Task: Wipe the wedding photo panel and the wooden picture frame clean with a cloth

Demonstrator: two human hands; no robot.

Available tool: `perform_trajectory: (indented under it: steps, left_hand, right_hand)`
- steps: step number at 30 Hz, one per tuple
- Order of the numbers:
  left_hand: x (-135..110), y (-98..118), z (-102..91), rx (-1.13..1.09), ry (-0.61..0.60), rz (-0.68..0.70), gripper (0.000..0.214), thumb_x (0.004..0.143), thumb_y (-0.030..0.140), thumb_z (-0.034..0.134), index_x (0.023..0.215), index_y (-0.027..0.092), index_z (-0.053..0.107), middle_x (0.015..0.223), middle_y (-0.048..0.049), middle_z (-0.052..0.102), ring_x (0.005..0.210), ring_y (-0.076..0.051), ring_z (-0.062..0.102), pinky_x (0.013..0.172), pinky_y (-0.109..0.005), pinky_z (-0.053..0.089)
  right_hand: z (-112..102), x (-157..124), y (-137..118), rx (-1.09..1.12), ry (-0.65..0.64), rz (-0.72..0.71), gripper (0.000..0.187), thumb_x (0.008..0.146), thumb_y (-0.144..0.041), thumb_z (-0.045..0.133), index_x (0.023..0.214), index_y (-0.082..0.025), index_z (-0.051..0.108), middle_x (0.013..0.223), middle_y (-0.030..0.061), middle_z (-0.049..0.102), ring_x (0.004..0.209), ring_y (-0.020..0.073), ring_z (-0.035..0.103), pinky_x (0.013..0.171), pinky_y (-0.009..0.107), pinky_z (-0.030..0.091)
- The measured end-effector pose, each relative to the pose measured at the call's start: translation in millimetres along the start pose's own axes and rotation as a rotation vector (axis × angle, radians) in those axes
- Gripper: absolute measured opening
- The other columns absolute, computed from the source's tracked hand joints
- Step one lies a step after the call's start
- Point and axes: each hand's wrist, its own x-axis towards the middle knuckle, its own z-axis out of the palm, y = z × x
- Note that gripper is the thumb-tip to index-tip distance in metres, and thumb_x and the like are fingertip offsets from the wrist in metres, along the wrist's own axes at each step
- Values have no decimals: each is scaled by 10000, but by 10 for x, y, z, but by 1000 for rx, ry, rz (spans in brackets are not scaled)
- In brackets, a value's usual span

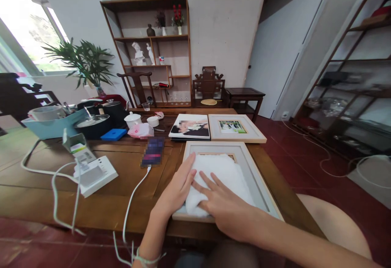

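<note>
A pale wooden picture frame (pixel 251 166) lies flat at the near edge of the wooden table (pixel 122 170). A white folded cloth (pixel 226 174) rests on its glass. My left hand (pixel 177 188) lies flat on the frame's left side, fingers stretched and touching the cloth's edge. My right hand (pixel 221 203) lies flat on the cloth, fingers spread. Neither hand grips anything.
Behind lie a second framed picture (pixel 236 128) and a photo print (pixel 191 127). A phone (pixel 152 152) with a white cable, a power strip (pixel 94 174), cups, pots and a blue tray (pixel 51 127) sit to the left. A round stool (pixel 336 223) stands at right.
</note>
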Motion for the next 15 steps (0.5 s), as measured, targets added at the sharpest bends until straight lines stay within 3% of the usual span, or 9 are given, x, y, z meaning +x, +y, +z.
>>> perform_trajectory:
  steps: [4, 10, 12, 15]
  left_hand:
    - [14, -36, 16, 72, 0, 9, 473, 938, 378, 304, 1377, 202, 321, 1447, -32, 336, 1327, -167, 306, 1117, -346, 222]
    - [36, -81, 39, 214, -17, 67, 440, 924, 315, 350, 1348, 202, 380, 1429, -39, 369, 1327, -179, 307, 1112, -368, 240]
    - [46, -85, 42, 243, -24, 78, 430, 921, 294, 354, 1337, 197, 399, 1426, -46, 374, 1325, -183, 309, 1108, -381, 250]
    - [57, -88, 46, 265, -21, 91, 408, 918, 279, 361, 1309, 195, 441, 1406, -53, 405, 1314, -185, 331, 1102, -388, 264]
  right_hand:
    - [-31, -296, 51, 57, -19, 18, 534, 625, 28, 432, 1105, -133, 603, 1457, 117, 272, 1345, 321, 101, 1079, 526, 145]
    - [-119, -923, 286, 53, -50, 248, 531, 545, 64, 375, 923, -184, 653, 1415, 37, 375, 1345, 267, 167, 1087, 499, 145]
    - [-212, -1088, 393, 94, -29, 269, 531, 542, 57, 366, 903, -209, 651, 1380, 20, 430, 1327, 249, 243, 1075, 467, 198]
    - [-389, -1174, 643, 190, 93, 294, 475, 579, 8, 375, 916, -202, 635, 1185, 60, 599, 1149, 251, 493, 951, 404, 382]
